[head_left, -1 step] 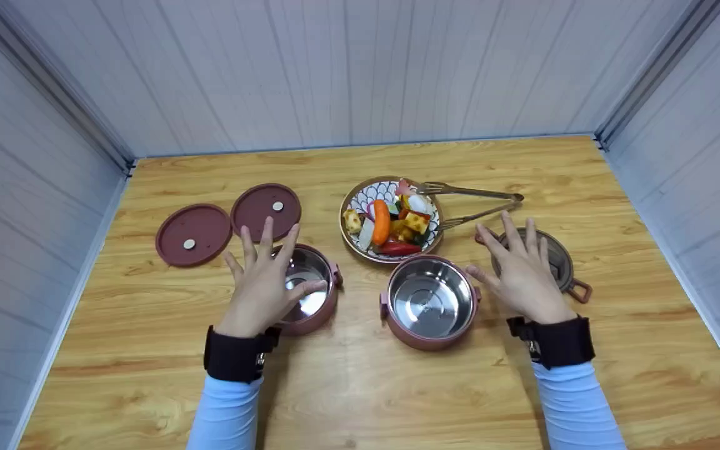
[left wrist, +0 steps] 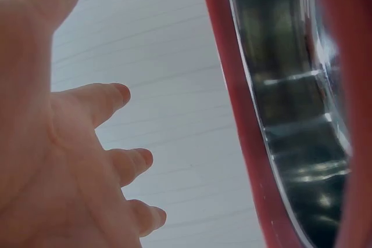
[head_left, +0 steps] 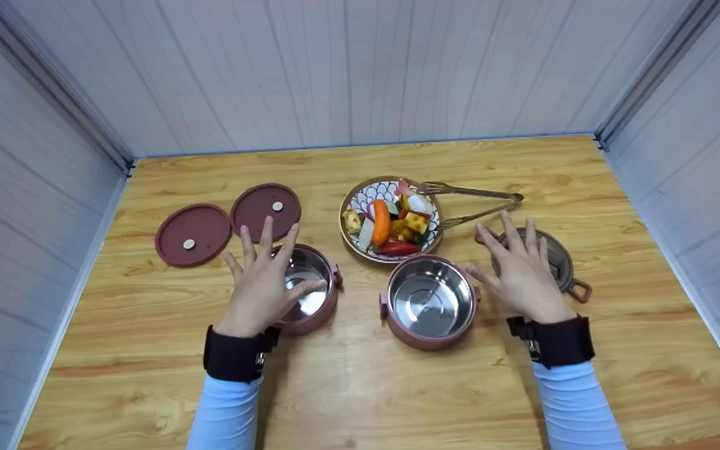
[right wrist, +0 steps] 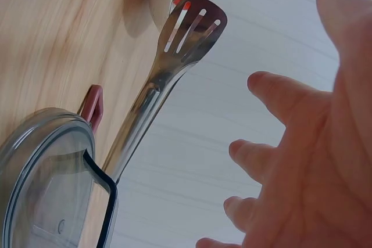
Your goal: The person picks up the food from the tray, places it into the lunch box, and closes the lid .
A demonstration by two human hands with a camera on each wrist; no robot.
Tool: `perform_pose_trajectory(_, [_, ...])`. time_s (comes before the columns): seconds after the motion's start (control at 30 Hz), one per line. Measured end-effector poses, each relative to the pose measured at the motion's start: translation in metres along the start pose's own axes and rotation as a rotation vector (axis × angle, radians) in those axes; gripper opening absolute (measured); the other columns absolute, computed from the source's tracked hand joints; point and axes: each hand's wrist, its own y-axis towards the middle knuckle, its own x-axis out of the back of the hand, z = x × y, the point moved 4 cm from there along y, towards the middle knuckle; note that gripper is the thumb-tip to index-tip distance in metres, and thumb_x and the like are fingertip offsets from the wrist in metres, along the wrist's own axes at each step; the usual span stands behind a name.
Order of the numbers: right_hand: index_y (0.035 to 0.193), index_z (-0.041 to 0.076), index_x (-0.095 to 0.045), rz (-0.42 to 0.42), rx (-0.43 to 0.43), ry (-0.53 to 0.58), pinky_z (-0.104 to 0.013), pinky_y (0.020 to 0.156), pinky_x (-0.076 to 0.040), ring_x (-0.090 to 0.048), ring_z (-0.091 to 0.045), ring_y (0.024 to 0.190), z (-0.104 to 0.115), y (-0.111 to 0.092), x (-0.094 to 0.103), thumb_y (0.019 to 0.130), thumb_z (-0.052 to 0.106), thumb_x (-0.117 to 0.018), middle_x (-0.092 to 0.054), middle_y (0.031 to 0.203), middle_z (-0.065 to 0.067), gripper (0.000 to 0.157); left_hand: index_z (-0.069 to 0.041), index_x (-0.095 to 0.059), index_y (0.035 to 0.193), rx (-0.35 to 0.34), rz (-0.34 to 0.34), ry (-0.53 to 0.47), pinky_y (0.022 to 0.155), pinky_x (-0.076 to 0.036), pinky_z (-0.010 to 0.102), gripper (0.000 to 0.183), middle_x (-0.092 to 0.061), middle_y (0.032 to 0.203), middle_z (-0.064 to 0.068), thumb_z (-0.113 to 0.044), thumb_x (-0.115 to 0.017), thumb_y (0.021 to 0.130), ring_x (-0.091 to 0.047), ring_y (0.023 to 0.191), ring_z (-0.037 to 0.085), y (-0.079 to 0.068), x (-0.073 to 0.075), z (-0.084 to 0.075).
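Observation:
My left hand point(head_left: 261, 287), fingers spread, hovers above the left pink pot point(head_left: 316, 322) with a steel inside. In the left wrist view that pot's rim point(left wrist: 241, 108) is apart from my fingers. Held over the lidded dark pan point(head_left: 557, 256), my right hand point(head_left: 525, 281) also has its fingers spread and holds nothing. The right pink pot point(head_left: 429, 340) stands just left of its thumb. In the right wrist view, a clear lid point(right wrist: 52, 184) and slotted tongs point(right wrist: 154, 94) lie beyond my fingers.
At the back middle, a patterned plate point(head_left: 360, 197) bears a sausage point(head_left: 381, 222) and several other food pieces; the tongs' slotted ends rest on it. Two dark red round lids point(head_left: 194, 250) lie at the back left. Pale panel walls point(head_left: 347, 75) enclose the wooden table point(head_left: 360, 400).

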Motion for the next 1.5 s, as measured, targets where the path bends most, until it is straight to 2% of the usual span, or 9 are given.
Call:
perform_pose_trajectory(0.33, [0.159,0.027,-0.019,0.001,-0.015,0.007,-0.059,0.109,0.020,0.028,-0.038,0.141,-0.003,-0.001,0.002,0.095,0.062,-0.049,0.009,0.164,-0.014,0.079,-0.022,-0.016,0.160,-0.034,-0.021,-0.008,0.105,0.018,0.069,0.103,0.009,0.164,0.016,-0.070,-0.061,0.081,0.027,0.140,0.043,-0.002,0.003,-0.003])
perform_pose_trajectory(0.67, [0.159,0.021,-0.022,-0.007,-0.013,0.030,-0.064,0.109,0.016,0.027,-0.042,0.141,-0.005,-0.001,0.010,0.098,0.056,-0.050,0.004,0.163,-0.019,0.076,-0.013,-0.030,0.157,-0.146,-0.088,-0.101,0.111,0.003,0.068,0.092,-0.003,0.163,0.020,-0.055,-0.069,0.085,0.015,0.144,0.047,-0.005,0.007,-0.016])
perform_pose_trajectory(0.9, [0.157,0.017,-0.028,-0.022,0.000,0.049,-0.069,0.108,0.011,0.021,-0.046,0.142,-0.007,0.000,0.014,0.097,0.057,-0.052,-0.002,0.163,-0.023,0.077,-0.009,-0.045,0.149,-0.347,-0.166,-0.368,0.114,-0.026,0.053,0.065,-0.033,0.156,0.016,-0.032,-0.070,0.093,-0.026,0.145,0.033,-0.010,0.010,-0.052])
perform_pose_trajectory(0.97, [0.157,0.016,-0.030,-0.038,0.007,0.057,-0.071,0.108,0.007,0.017,-0.049,0.143,-0.007,0.000,0.015,0.095,0.058,-0.054,-0.006,0.162,-0.024,0.078,-0.010,-0.044,0.150,-0.406,-0.136,-0.456,0.114,-0.030,0.047,0.062,-0.038,0.154,0.013,-0.028,-0.067,0.095,-0.034,0.141,0.028,-0.014,0.005,-0.067])
perform_pose_trajectory(1.07, [0.154,0.011,-0.036,-0.084,0.019,0.064,-0.073,0.108,-0.002,0.004,-0.054,0.143,-0.009,-0.001,0.019,0.093,0.051,-0.062,-0.016,0.159,-0.028,0.077,-0.010,-0.037,0.153,-0.442,-0.015,-0.557,0.114,-0.028,0.043,0.064,-0.034,0.156,0.011,-0.028,-0.064,0.097,-0.033,0.142,0.025,-0.018,-0.015,-0.091])
perform_pose_trajectory(1.17, [0.151,0.005,-0.040,-0.117,0.023,0.050,-0.072,0.109,-0.012,-0.011,-0.057,0.141,-0.012,0.001,0.024,0.092,0.036,-0.070,-0.027,0.154,-0.031,0.073,-0.008,-0.030,0.155,-0.400,0.068,-0.593,0.115,-0.025,0.042,0.068,-0.027,0.159,0.013,-0.026,-0.063,0.098,-0.029,0.144,0.027,-0.018,-0.041,-0.110])
perform_pose_trajectory(1.27, [0.149,-0.001,-0.039,-0.112,0.033,0.027,-0.067,0.110,-0.021,-0.025,-0.055,0.137,-0.017,0.010,0.030,0.090,0.022,-0.073,-0.033,0.149,-0.032,0.071,-0.005,-0.030,0.155,-0.293,0.062,-0.613,0.115,-0.026,0.043,0.068,-0.029,0.158,0.018,-0.020,-0.063,0.097,-0.032,0.142,0.031,-0.012,-0.063,-0.118])
perform_pose_trajectory(1.37, [0.149,-0.002,-0.037,-0.071,0.041,0.007,-0.064,0.109,-0.027,-0.033,-0.053,0.133,-0.025,0.031,0.036,0.090,0.014,-0.072,-0.035,0.148,-0.033,0.071,-0.002,-0.036,0.152,-0.188,0.047,-0.662,0.113,-0.032,0.045,0.065,-0.040,0.149,0.022,-0.012,-0.064,0.094,-0.042,0.134,0.033,-0.006,-0.078,-0.115])
perform_pose_trajectory(1.5, [0.149,-0.003,-0.035,0.002,0.063,-0.023,-0.062,0.107,-0.031,-0.039,-0.052,0.129,-0.040,0.067,0.037,0.088,0.004,-0.071,-0.037,0.145,-0.034,0.072,0.003,-0.042,0.148,-0.125,0.074,-0.705,0.111,-0.036,0.043,0.061,-0.046,0.143,0.024,-0.006,-0.063,0.091,-0.048,0.128,0.032,-0.004,-0.092,-0.107])
